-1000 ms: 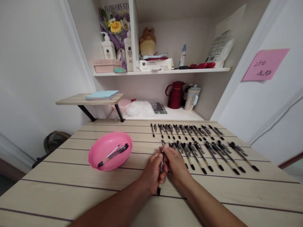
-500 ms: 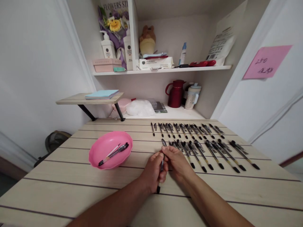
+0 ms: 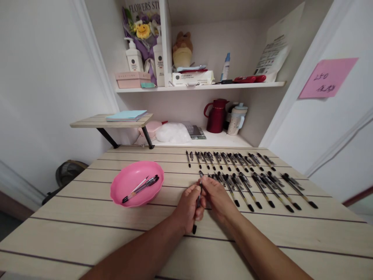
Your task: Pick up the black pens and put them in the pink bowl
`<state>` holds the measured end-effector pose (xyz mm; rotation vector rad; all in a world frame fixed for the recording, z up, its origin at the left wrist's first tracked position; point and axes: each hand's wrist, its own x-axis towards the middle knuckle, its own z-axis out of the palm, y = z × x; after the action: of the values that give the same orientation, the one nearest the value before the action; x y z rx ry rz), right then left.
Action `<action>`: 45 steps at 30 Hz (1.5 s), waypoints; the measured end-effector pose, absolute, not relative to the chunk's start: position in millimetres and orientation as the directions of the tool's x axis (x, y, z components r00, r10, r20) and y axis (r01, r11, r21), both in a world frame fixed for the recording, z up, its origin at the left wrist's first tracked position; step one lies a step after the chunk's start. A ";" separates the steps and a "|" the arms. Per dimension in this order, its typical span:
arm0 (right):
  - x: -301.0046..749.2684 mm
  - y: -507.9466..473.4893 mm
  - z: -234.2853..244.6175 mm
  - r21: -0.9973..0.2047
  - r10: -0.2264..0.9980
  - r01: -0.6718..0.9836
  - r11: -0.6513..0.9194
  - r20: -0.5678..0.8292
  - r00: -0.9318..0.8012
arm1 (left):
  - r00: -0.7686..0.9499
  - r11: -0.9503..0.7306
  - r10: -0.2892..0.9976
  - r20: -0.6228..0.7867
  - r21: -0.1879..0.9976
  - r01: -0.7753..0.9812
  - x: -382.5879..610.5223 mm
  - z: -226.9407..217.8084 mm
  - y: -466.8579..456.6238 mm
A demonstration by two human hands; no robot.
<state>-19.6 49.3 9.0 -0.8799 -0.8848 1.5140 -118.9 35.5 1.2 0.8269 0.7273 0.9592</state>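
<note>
The pen is over the table between bowl and rows, its lower part wrapped in the left hand, the right hand pinching near its far end. Over the last second that hold has barely shifted, so I'd judge this pen isn't finished with; the pink bowl and the laid-out pens look unchanged too.

A red jug stands near a lidded cup.
</note>
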 end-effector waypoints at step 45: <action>13.1 70.4 2.4 -0.396 0.964 0.898 0.190 0.248 -0.095 | 0.323 0.352 0.920 -0.220 0.827 -0.440 -123.4 2.7 41.0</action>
<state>13.1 70.4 2.4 -1.7397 -2.0268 0.1967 -123.4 41.0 2.7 0.7384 0.7832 1.0069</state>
